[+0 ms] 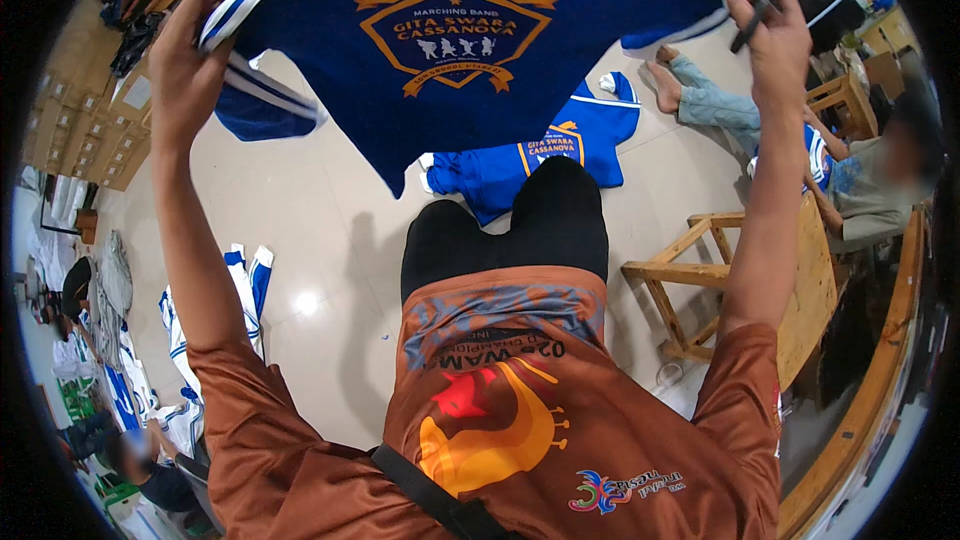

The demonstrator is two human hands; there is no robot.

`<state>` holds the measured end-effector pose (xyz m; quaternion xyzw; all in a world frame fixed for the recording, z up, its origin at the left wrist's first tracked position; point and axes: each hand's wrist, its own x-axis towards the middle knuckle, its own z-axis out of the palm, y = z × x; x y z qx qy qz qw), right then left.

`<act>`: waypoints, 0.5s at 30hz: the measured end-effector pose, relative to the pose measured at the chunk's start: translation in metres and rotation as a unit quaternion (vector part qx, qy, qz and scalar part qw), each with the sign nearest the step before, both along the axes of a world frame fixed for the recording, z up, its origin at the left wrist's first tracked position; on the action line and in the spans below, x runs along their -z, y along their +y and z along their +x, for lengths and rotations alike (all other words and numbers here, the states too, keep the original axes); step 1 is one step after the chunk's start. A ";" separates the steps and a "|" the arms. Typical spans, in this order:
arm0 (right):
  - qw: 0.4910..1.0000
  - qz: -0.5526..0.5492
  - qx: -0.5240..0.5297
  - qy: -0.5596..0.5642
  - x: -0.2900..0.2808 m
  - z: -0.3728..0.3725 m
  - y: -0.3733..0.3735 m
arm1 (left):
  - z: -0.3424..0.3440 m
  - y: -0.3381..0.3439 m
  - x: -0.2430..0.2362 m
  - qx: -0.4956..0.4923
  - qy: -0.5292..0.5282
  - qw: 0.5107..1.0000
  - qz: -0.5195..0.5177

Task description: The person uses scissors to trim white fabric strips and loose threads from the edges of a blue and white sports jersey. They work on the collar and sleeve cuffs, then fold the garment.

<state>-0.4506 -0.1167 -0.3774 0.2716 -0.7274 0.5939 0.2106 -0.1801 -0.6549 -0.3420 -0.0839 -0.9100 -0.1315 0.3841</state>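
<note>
Stretched out in the air in front of me is a blue jersey (320,50) with white striped trim and an orange shield emblem. My left hand (190,65) is closed on its edge at the upper left. At the upper right, my right hand (775,40) pinches the opposite edge and also holds a slim black tool (750,25), whose kind I cannot make out. The jersey hangs down to a point between my arms. On the floor beyond my knees lies another blue garment (475,180) with a similar emblem, partly hidden by the raised jersey.
A wooden stool (690,265) stands at my right, near a seated person (880,180) with outstretched legs. Stacked cardboard boxes (85,120) line the left side. White and blue garments (175,320) lie on the floor at left, with another person (150,470) at lower left.
</note>
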 end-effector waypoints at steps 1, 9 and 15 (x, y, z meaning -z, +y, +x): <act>1.000 -0.015 0.008 0.007 -0.007 0.016 0.000 | 0.020 0.003 -0.006 0.018 -0.029 0.999 0.028; 0.943 -0.179 -0.260 -0.107 0.061 0.172 0.127 | 0.194 0.097 0.053 0.143 -0.097 0.921 0.348; 0.785 -0.066 -0.543 -0.291 0.143 0.241 0.166 | 0.238 0.101 0.095 0.336 -0.543 0.593 0.491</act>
